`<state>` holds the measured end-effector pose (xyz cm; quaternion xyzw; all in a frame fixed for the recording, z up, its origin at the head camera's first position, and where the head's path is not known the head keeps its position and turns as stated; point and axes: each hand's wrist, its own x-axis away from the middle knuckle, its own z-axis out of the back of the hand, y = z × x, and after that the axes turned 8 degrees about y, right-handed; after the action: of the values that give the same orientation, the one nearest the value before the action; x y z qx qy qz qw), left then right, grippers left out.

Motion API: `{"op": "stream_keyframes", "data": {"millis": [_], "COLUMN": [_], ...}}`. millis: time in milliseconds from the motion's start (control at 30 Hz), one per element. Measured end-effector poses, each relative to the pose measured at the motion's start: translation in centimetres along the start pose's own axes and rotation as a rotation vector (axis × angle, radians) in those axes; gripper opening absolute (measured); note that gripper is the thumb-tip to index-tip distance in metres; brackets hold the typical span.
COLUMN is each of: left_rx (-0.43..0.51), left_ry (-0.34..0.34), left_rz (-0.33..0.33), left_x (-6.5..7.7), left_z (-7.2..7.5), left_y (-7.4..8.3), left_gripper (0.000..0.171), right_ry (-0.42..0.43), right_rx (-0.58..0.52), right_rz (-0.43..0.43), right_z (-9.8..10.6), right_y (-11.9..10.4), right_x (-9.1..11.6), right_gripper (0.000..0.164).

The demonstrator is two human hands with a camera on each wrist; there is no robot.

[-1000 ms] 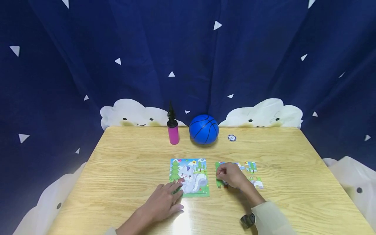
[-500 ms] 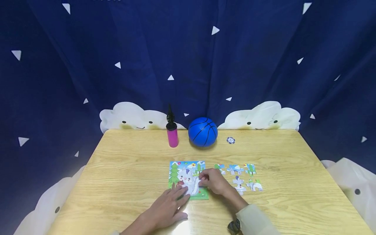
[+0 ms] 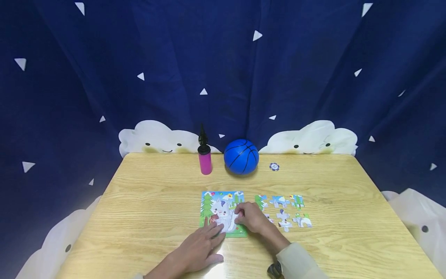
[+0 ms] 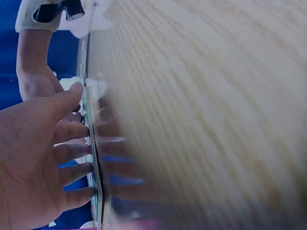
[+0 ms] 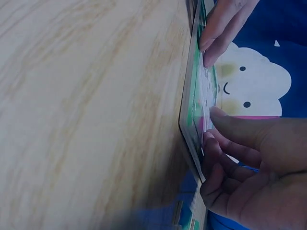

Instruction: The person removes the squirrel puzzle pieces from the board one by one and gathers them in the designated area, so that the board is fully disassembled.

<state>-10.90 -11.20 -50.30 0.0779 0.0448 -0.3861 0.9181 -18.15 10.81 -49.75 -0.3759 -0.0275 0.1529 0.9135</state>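
A jigsaw board with a squirrel picture lies flat on the wooden table. My left hand rests on its lower part, fingers spread and nearly straight, fingertips on the surface in the left wrist view. At the board's right side, by the squirrel's tail, is my right hand, with bent fingers. The right wrist view shows its thumb and curled fingers at the board; whether a piece is pinched there is hidden. Several loose puzzle pieces lie in two rows to the right, one partly covered by the right hand.
Behind the board stand a pink hand pump with a black top and a blue ball. A round blue-and-white chip lies right of the ball. A dark blue curtain hangs behind the table.
My right hand has moved left from the loose pieces to the board's right side, uncovering several pieces. My left hand has shifted slightly right on the board.
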Motion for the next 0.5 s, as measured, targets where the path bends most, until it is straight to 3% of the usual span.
{"op": "stream_keyframes", "data": {"millis": [233,500], "left_rx": [-0.02,-0.001], "left_ry": [0.042,0.029], "left_rz": [-0.022,-0.014], "left_x": [0.04,-0.14], "left_z": [-0.13,0.0], "left_y": [0.03,0.01], "left_gripper": [0.058,0.058], "right_ry": [-0.005,-0.001], "right_rx": [0.008,-0.004], "right_rz": [-0.004,-0.025], "right_z": [-0.03,0.12], "right_y": [0.07,0.35], "right_x": [-0.19,-0.6], "right_gripper": [0.007,0.008]}}
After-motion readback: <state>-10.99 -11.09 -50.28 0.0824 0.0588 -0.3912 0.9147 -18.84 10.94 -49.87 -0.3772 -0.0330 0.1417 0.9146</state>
